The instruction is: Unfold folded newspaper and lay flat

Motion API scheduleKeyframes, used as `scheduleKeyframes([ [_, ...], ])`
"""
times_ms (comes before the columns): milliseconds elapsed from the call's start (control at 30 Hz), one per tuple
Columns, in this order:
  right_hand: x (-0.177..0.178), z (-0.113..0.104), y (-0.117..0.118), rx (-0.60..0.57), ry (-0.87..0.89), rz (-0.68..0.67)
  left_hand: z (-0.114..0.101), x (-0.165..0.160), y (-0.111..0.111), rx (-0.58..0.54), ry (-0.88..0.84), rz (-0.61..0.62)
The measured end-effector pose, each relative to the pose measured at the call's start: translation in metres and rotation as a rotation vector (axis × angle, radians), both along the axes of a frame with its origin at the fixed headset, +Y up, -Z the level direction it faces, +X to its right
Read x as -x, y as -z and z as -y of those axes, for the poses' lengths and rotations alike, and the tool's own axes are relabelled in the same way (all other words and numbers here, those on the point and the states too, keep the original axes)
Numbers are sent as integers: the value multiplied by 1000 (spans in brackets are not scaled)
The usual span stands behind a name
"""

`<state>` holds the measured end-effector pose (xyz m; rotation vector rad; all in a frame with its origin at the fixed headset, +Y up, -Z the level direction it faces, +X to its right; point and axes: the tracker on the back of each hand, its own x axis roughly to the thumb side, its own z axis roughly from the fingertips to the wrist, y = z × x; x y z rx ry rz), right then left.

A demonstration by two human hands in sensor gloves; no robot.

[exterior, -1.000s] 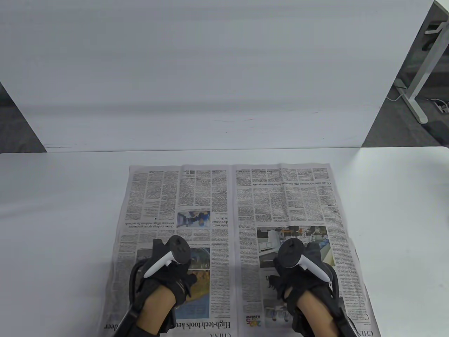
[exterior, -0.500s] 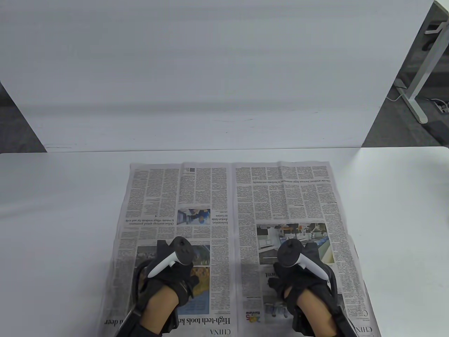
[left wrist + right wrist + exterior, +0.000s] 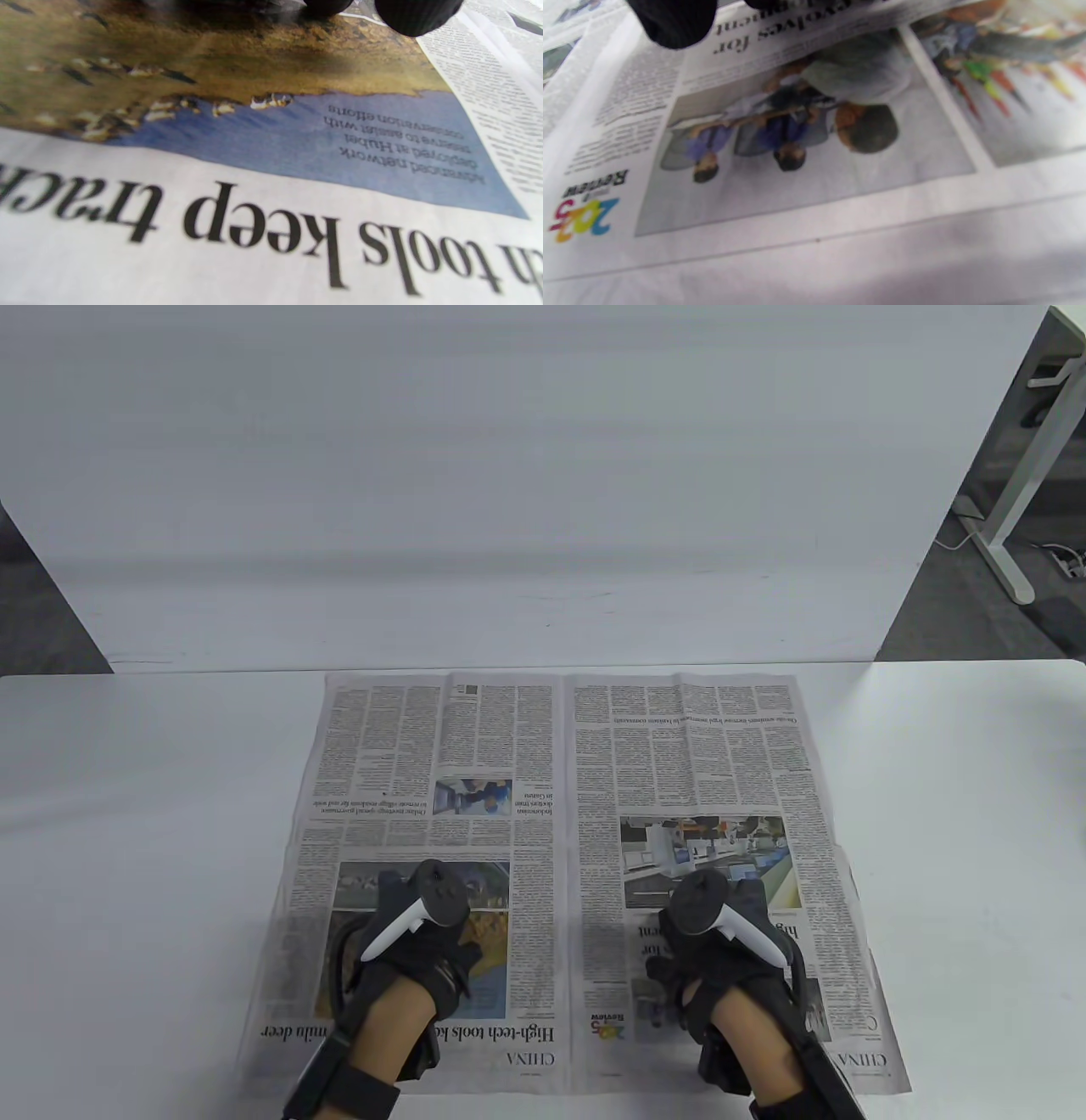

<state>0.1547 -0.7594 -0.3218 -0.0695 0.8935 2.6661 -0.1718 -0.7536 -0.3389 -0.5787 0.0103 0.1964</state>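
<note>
On the white table [image 3: 127, 831] the newspaper [image 3: 560, 780] lies opened out as a full double spread, its far edge right up near the table's back edge and its near edge close to the front. A crease runs down the middle between the two pages, and the print reads upside down from where I stand. Left hand [image 3: 416, 950] rests palm-down on the left page, over the big landscape photo; right hand [image 3: 721, 959] rests the same way on the right page, beside the headline. Neither hand grips anything, both spread flat against the sheet. Up close, a black gloved fingertip [image 3: 418, 17] presses the paper at the photo's edge.
</note>
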Motion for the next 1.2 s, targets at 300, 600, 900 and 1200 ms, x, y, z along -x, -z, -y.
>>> scheduleKeyframes([
  [300, 1, 0, 8, -9, 1, 8, 1, -2, 8, -27, 33, 10],
  [600, 3, -14, 4, -166, -25, -6, -12, -5, -1, -168, 21, 26],
  [900, 10, -27, -4, -486, 9, -6, -33, -17, -17, -525, 0, 77],
  [1200, 19, -40, -15, -687, -17, -39, -48, -25, -29, -697, -47, 154],
])
